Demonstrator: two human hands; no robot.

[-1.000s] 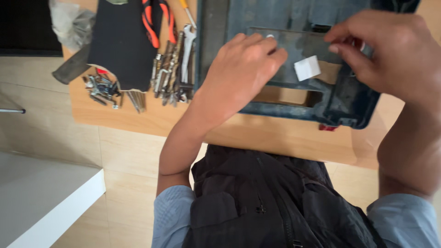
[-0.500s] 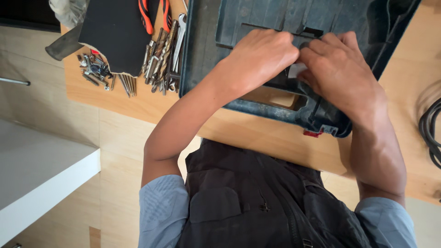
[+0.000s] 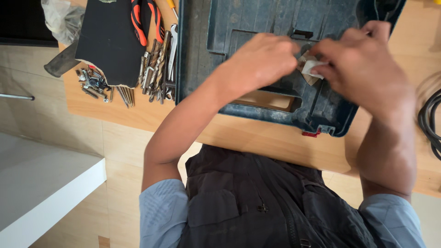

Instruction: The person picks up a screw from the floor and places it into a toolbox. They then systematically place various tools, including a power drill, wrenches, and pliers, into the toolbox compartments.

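A dark blue plastic tool case (image 3: 243,27) lies open on the wooden table (image 3: 257,138) in front of me. Both hands meet over its inner tray. My left hand (image 3: 262,59) and my right hand (image 3: 363,64) together pinch a small white and tan folded packet (image 3: 310,66), which is lifted a little above the tray. Most of the packet is hidden by my fingers.
Left of the case lie orange-handled pliers (image 3: 144,20), several wrenches and drill bits (image 3: 158,69), loose screws (image 3: 94,82), a black pad (image 3: 112,39) and a plastic bag (image 3: 62,18). A black cable (image 3: 429,121) coils at the right. A white surface (image 3: 41,183) stands at lower left.
My right hand came down from the case's upper right to join the left on the white packet. The packet has since come up off the tray, held between both hands.
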